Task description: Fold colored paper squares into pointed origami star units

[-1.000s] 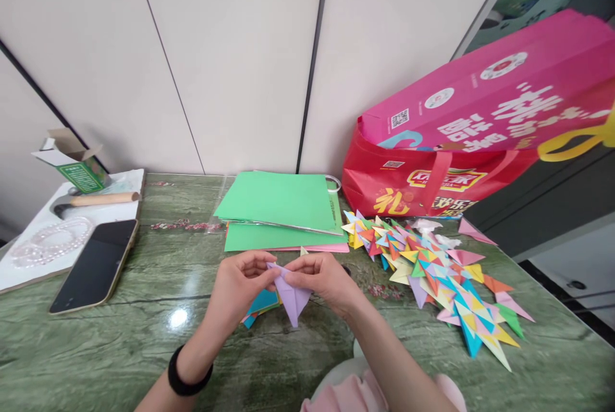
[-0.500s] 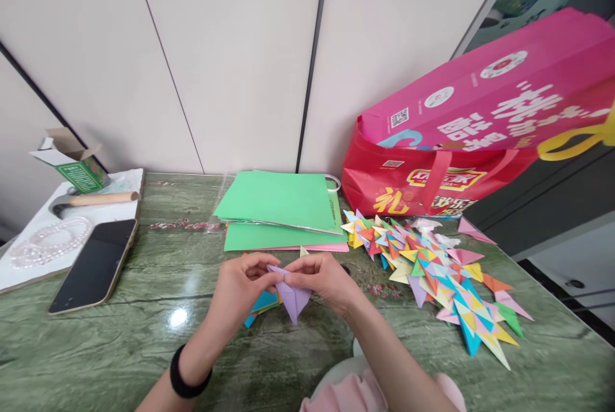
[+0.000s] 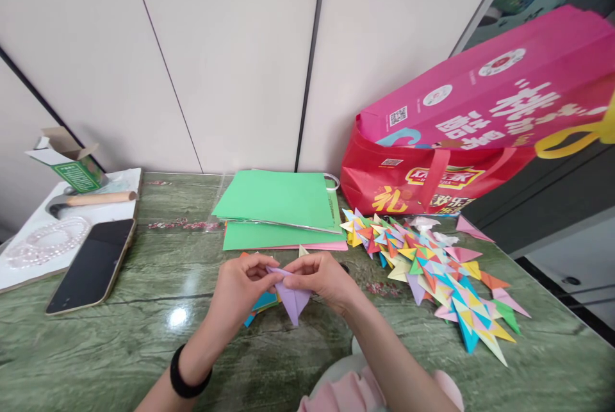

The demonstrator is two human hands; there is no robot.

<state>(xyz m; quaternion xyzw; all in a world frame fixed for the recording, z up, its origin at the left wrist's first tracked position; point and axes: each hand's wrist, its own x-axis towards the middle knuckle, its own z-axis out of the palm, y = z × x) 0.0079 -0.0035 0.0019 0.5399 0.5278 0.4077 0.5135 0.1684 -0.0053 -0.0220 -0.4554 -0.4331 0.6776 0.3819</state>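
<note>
The left hand [image 3: 235, 290] and right hand [image 3: 332, 282] pinch a purple paper [image 3: 295, 300], already folded to a point, over the bench [image 3: 120, 361], beside many folded pieces [image 3: 425, 266] heaped rightward and flat green sheets [image 3: 273, 197] behind.

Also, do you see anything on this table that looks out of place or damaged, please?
I see no spill or damage. The green sheets lie askew in their stack, and the green box stands open. Oddest is the wooden-handled tool by the phone, which seems unrelated to the folded paper pieces.
</note>
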